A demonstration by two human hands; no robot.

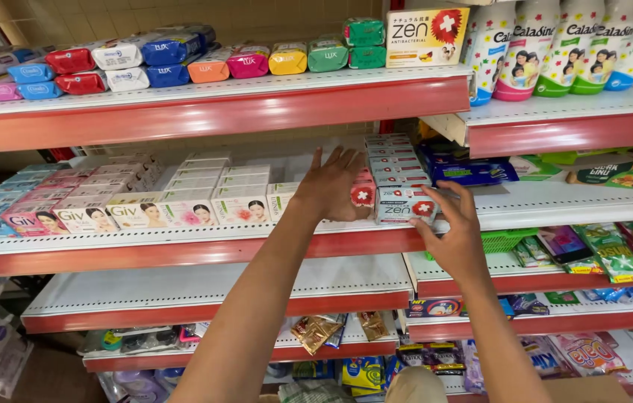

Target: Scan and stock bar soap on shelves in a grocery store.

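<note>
While red-edged shelving [204, 250] fills the view, the middle shelf carries the things at hand. Its left stretch holds rows of pale soap boxes [182, 190] lying flat. To their right stands a stack of grey soap boxes with a red-and-white emblem [397, 175], reaching back toward the wall. The left hand [329, 186] rests with fingers spread wide against the left side of that stack, covering a small red soap box [363, 192] at its palm; whether it grips the box cannot be told. The right hand [454, 235] is loosely open, fingertips touching the front right corner of the lowest grey box, nothing enclosed. A green basket [507, 239] sits just right of it.
</note>
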